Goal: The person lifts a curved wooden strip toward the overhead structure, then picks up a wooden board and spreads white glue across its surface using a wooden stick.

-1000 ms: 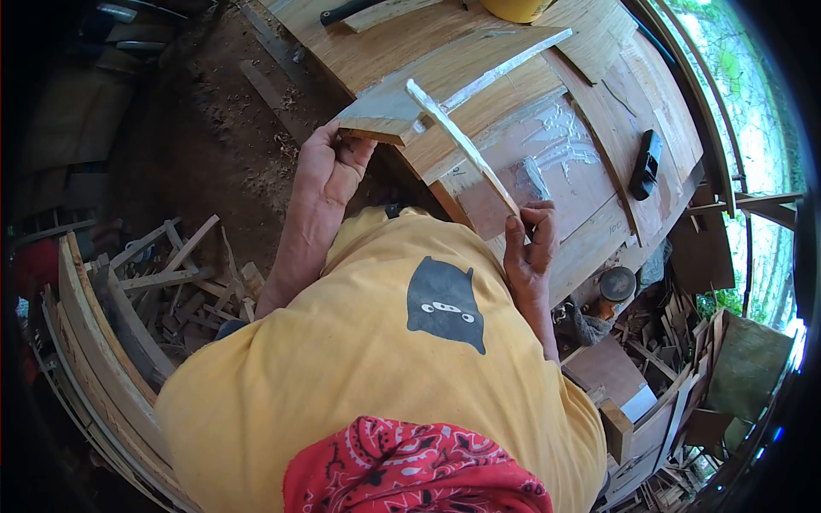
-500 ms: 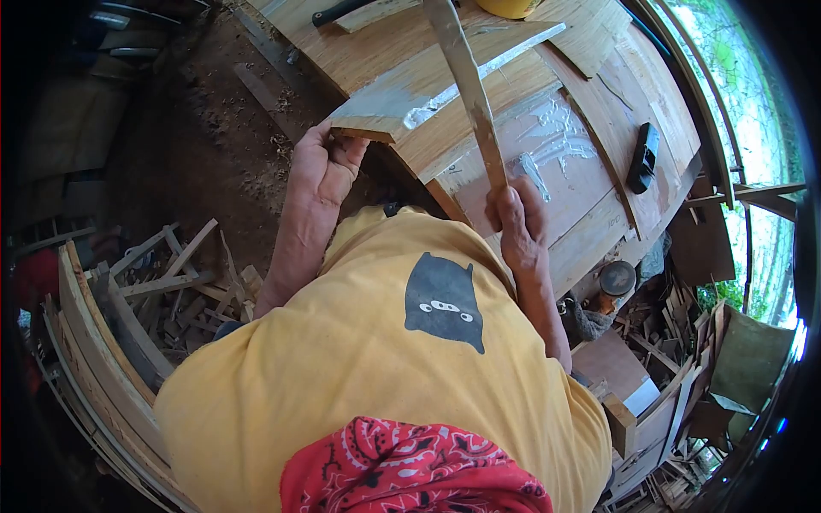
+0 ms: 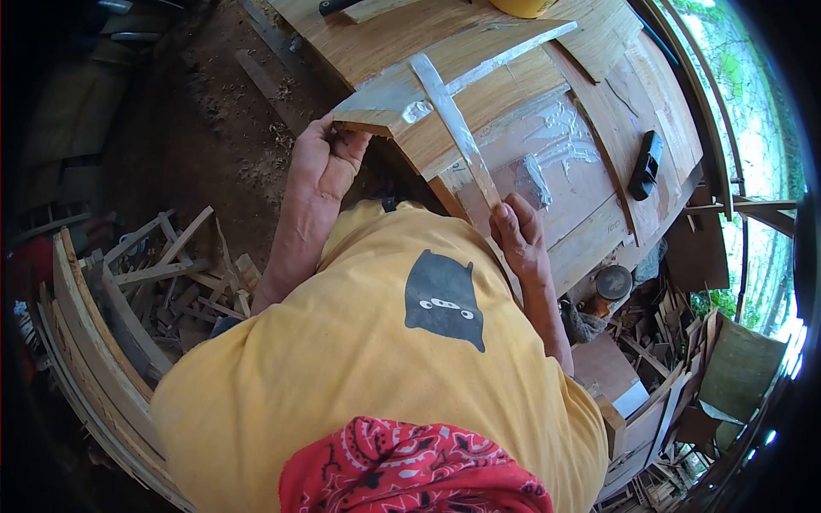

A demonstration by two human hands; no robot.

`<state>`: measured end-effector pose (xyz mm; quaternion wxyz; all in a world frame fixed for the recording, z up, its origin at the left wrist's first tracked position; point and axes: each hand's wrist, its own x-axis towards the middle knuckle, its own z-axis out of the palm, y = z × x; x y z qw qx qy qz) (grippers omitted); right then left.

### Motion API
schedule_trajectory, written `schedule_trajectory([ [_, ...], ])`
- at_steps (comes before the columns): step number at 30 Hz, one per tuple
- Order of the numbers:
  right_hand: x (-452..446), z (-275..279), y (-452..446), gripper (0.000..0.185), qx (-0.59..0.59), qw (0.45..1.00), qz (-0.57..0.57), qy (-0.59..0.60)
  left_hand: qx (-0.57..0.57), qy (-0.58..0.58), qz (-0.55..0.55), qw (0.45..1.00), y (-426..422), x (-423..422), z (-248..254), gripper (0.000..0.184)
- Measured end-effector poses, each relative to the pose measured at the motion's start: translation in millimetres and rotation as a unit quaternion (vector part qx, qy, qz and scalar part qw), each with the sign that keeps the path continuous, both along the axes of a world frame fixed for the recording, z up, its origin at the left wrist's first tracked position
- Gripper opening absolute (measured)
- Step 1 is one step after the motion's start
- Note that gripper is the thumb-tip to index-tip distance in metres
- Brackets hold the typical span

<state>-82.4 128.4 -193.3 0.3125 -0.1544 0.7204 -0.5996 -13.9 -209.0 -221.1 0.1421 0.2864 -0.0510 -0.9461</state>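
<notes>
My left hand (image 3: 329, 158) grips the near left end of a wooden board (image 3: 479, 43), fingers under it and thumb at its edge. My right hand (image 3: 520, 235) is closed around the lower end of a flat wooden stick (image 3: 457, 124) smeared with white paste. The stick's far end lies over the board, near its paste-coated edge. A blob of white paste (image 3: 417, 111) sits at the board's near corner. Beyond my right hand, more paste (image 3: 560, 128) is spread on a plywood sheet, with a thick lump (image 3: 534, 179) beside it.
A black hand plane (image 3: 646, 165) rests on the worktop's right side. A yellow container (image 3: 523, 7) stands at the far edge, and a dark-handled tool (image 3: 338, 6) lies far left. A jar (image 3: 612, 284) is near the right edge. Scrap wood (image 3: 184, 295) is piled at left.
My right hand has lowered the stick's far end from an upright, raised position toward the board's coated edge. The left hand keeps its hold on the board.
</notes>
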Motion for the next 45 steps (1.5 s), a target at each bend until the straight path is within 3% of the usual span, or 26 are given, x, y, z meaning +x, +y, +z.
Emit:
schedule_trajectory([
  [7, 4.7, -0.1, 49.2, 0.04, -0.013, 0.997, -0.028, -0.077, -0.016, 0.01, -0.005, 1.0, 0.4, -0.2, 6.1, 0.023],
  [20, 11.4, 7.2, 40.7, 0.04, 0.034, 0.999, 0.01, -0.029, -0.013, 0.013, 0.003, 1.0, 6.1, -1.4, 10.7, 0.023],
  [26, 11.5, 16.8, 32.1, 0.042, 0.064, 0.988, 0.084, 0.112, -0.009, -0.006, 0.024, 1.0, 12.2, -2.7, 14.5, 0.023],
  [31, 10.0, 21.4, 34.3, 0.043, 0.013, 0.996, 0.077, 0.039, -0.019, 0.015, 0.008, 1.0, 10.9, 0.4, 11.1, 0.024],
  [35, 4.3, 11.3, 36.5, 0.038, 0.026, 0.999, 0.038, -0.006, -0.022, 0.003, 0.004, 1.0, 7.9, 0.1, 5.9, 0.025],
  [38, -1.9, -6.8, 49.1, 0.032, -0.016, 0.995, -0.084, -0.051, -0.043, 0.002, -0.002, 0.999, 9.9, -0.3, 8.6, 0.025],
  [41, -16.3, 31.3, 61.2, 0.028, 0.038, 0.993, -0.101, -0.037, -0.063, -0.007, -0.005, 0.998, 12.7, -3.2, 16.9, 0.029],
  [45, -31.0, 87.2, 80.6, 0.025, 0.179, 0.978, -0.069, 0.078, -0.115, -0.012, -0.026, 0.993, 12.0, -2.1, 12.0, 0.032],
])
